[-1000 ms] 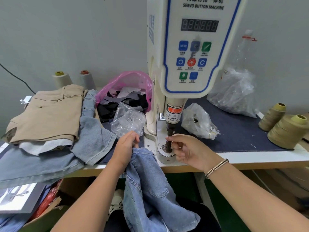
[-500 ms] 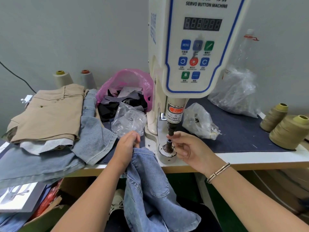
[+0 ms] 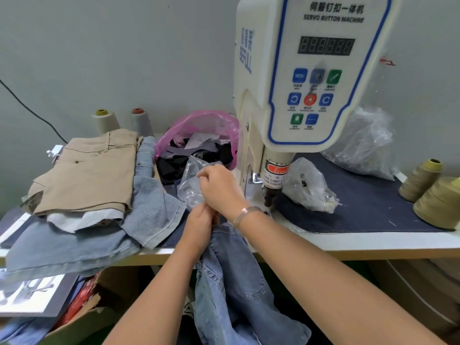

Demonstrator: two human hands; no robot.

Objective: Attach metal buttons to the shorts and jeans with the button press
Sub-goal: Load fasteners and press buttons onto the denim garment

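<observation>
1. Two garment piles frame our work: folded khaki shorts point(image 3: 87, 170) lie on top of pale jeans point(image 3: 69, 245), well off to the left of our hands, and we judge these to be either finished or waiting; a small metal stud shows on the khaki pair.
2. Above and right of our hands stands the button press point(image 3: 298, 78), with its head reading "SERVO BUTTON MACHINE" under Chinese characters, "BEFULL" down its side, a dark display and coloured keys; the red-and-white collar says "TAKE CARE O… UR FINGER".
3. Directly beneath our wrists, blue jeans point(image 3: 231, 277) hang off the table edge, with the waistband gathered in our left hand point(image 3: 201, 224), whose fingers curl round the denim.
4. Our right hand point(image 3: 219, 188) crosses over the left and reaches into a clear bag of buttons point(image 3: 190, 188); we cannot tell whether its fingertips have pinched anything.
5. We judge this pair not yet pressed: nothing lies under the plunger point(image 3: 270, 195), just right of our right wrist.
</observation>
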